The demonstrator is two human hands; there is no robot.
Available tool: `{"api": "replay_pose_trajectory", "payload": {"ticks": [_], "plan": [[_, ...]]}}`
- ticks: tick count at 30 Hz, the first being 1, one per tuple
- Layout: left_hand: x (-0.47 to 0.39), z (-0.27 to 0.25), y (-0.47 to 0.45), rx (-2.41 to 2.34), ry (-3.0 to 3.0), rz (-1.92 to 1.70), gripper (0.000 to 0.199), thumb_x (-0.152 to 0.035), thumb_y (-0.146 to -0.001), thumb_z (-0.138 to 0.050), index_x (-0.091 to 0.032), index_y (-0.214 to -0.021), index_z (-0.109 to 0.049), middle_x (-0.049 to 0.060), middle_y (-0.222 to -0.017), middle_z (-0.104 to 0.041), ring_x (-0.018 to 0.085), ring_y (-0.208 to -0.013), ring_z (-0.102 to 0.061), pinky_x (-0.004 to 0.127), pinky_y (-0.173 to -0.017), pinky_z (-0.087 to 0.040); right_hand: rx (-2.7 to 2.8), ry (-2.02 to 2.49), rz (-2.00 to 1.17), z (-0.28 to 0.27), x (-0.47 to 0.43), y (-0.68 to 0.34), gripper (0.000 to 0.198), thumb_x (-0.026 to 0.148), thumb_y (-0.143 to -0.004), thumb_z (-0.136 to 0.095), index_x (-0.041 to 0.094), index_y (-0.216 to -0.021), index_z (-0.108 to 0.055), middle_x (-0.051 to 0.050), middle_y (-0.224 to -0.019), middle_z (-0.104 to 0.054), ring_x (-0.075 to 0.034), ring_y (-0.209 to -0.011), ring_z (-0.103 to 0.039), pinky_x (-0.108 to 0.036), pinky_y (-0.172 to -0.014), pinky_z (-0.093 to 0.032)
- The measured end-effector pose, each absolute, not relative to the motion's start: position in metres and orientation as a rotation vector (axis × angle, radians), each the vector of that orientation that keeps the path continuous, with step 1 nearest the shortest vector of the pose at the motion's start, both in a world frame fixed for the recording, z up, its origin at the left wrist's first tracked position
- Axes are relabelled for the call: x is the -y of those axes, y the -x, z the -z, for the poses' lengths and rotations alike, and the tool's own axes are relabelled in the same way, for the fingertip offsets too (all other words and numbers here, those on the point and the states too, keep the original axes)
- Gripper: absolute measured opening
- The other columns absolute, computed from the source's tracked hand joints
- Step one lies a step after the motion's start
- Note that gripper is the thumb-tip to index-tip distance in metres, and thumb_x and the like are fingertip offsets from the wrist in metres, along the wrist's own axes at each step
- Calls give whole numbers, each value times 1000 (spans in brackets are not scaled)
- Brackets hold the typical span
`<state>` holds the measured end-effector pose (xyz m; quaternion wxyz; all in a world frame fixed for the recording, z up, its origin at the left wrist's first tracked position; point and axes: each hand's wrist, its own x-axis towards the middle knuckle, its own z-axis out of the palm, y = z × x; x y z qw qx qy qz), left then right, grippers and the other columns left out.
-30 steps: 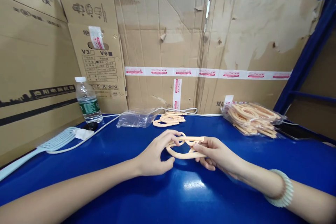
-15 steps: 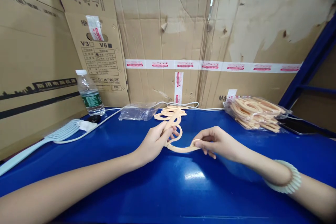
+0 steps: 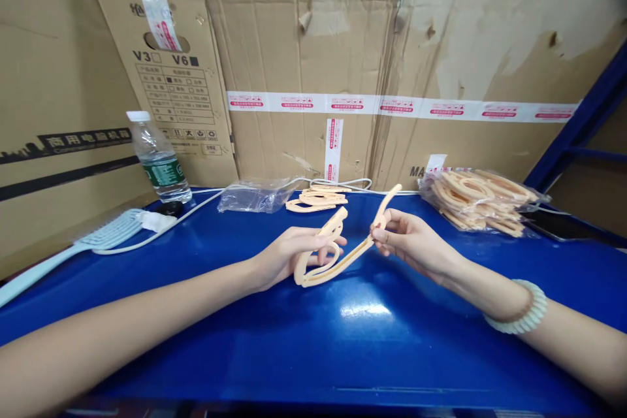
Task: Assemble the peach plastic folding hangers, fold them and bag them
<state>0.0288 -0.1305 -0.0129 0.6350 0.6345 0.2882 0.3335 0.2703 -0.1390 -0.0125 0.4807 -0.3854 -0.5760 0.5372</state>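
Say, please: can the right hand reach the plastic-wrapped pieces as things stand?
Probably yes: no obstacle shows between the right hand and the plastic-wrapped pieces, though its grip holds the jointed peach piece.

Bright, even light leaves a white glare (image 3: 366, 309) on the glossy blue table (image 3: 235, 353), behind the middle of its front edge, while the box (image 3: 59, 78) along its left edge looks stretched and softly blurred.

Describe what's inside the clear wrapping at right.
The clear wrapping holds stacked, curved peach pieces, coloured like the held piece. Upper ones partly cover those beneath, hiding their number.
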Motion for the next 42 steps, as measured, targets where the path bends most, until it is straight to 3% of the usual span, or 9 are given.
{"api": "replay_pose_trajectory", "payload": {"ticks": [5,10,15,21,28,31,35,39,42], "plan": [[136,13,-32,-593,-1304,-595,51,-62,-76,-63,-14,-61,-58,12,-97,-68,26,-85,-69,36,-79,-53,1400,893,-1309,18,148,-260,39,33,-60,-88,17,-71,-53,0,-77,-65,-12,-66,-65,-27,-62,-56],[139,19,-37,-781,-1439,-642,31,-38,-74,-75,-16,-85,-56,0,-72,-64,9,-51,-55,20,-48,-42,1617,758,-1068,26,153,-255,29,28,-72,-81,18,-70,-54,-2,-82,-67,-15,-73,-67,-26,-64,-55],[146,22,-38,-823,-1770,-574,26,-37,-90,-56,-16,-105,-61,-4,-62,-55,7,-45,-43,18,-44,-33,2041,743,-557,27,157,-259,9,27,-92,-62,20,-90,-68,-5,-89,-68,-17,-81,-65,-28,-70,-53],[150,24,-35,-773,-2438,-589,32,-29,-99,-35,-17,-93,-63,-2,-63,-54,10,-54,-48,22,-54,-33,2397,532,63,18,169,-263,29,21,-102,-39,18,-107,-67,-8,-91,-69,-16,-80,-64,-28,-68,-53],[148,26,-33,-736,-2610,-585,32,-29,-99,-32,-20,-75,-51,-4,-55,-37,12,-48,-36,25,-52,-25,2436,280,785,9,175,-258,26,9,-98,-44,16,-87,-67,-6,-77,-71,-16,-70,-65,-28,-61,-53],[149,24,-33,-710,-2615,-587,31,-28,-99,-32,-19,-75,-51,-4,-55,-38,12,-48,-37,25,-51,-25,2455,213,834,6,177,-258,27,7,-95,-46,17,-81,-67,-6,-75,-71,-17,-68,-65,-29,-61,-55],[150,20,-33,-667,-2509,-558,32,-25,-99,-34,-18,-76,-55,-4,-55,-48,11,-49,-46,22,-54,-33,2446,93,718,2,184,-261,22,11,-95,-46,15,-94,-68,-10,-90,-73,-21,-81,-67,-32,-69,-57],[140,20,-34,-683,-1867,-626,31,-39,-97,-46,-15,-83,-61,1,-60,-63,12,-48,-56,22,-52,-41,2245,423,426,-12,179,-270,25,7,-94,-47,19,-105,-67,-9,-95,-70,-19,-87,-67,-28,-73,-56],[125,24,-34,-612,-1312,-626,30,-40,-85,-66,-10,-89,-65,9,-75,-71,17,-58,-66,26,-59,-51,2179,836,123,-22,158,-285,18,15,-94,-51,19,-89,-68,-8,-92,-71,-20,-84,-67,-33,-74,-55]]}}
